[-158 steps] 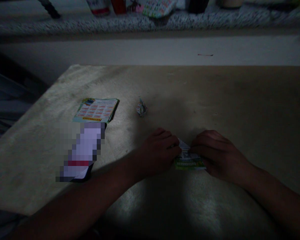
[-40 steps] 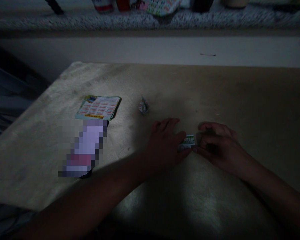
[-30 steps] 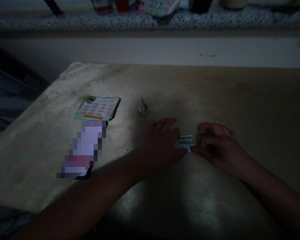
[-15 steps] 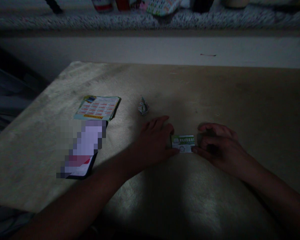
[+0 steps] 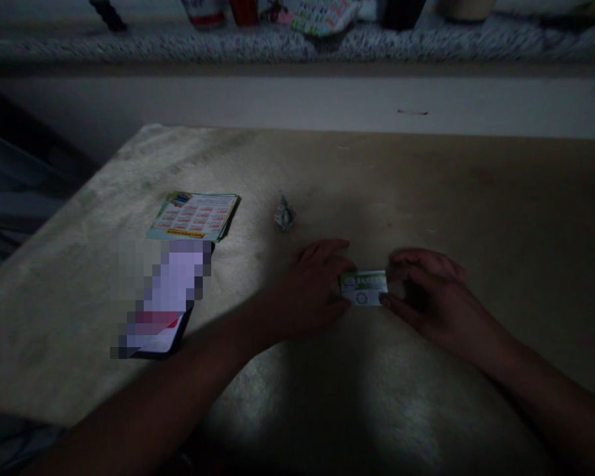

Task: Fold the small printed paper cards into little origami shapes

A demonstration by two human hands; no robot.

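Note:
A small green-and-white printed paper (image 5: 364, 289) lies between my two hands near the middle of the table. My left hand (image 5: 317, 287) pinches its left edge with thumb and index finger, the other fingers reaching past it. At the right edge, my right hand (image 5: 434, 294) has its thumb at the lower corner and its index finger at the upper one. Whether the paper is folded in layers is too dark to tell. Beyond my left hand sits a small, pointed, crumpled-looking paper piece (image 5: 284, 214).
To the left is a stack of printed sheets (image 5: 196, 217). A phone (image 5: 171, 297) with a lit, partly blurred screen lies just below it, beside my left forearm. Behind the table (image 5: 451, 178) runs a speckled stone ledge (image 5: 258, 47) with several containers and a patterned packet (image 5: 324, 16).
My right index finger has come in to the paper's right edge. My left fingers have closed in at its left edge. The sheets and phone stay in place.

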